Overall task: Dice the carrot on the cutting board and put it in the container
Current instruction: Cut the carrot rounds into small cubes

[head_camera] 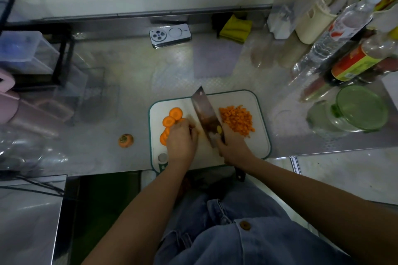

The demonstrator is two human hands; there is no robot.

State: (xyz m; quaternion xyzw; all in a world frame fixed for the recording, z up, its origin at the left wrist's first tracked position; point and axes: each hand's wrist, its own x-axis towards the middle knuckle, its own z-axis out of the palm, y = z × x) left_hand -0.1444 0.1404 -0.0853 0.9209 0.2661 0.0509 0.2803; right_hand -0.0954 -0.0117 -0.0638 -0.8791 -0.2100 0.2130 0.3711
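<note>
Gripping the cleaver (205,114) by its handle, the right hand (233,146) holds the blade over the cutting board (261,135), between carrot slices (172,117) and a diced pile (237,120). The left hand (182,141), fingers curled, holds the slices down. A green container (361,109) stands on the table (129,92), right of the board.

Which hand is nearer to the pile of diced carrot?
Right. The right hand, gripping the knife, is just beside the near edge of the pile. The left hand holds the slices on the other side of the blade.
</note>
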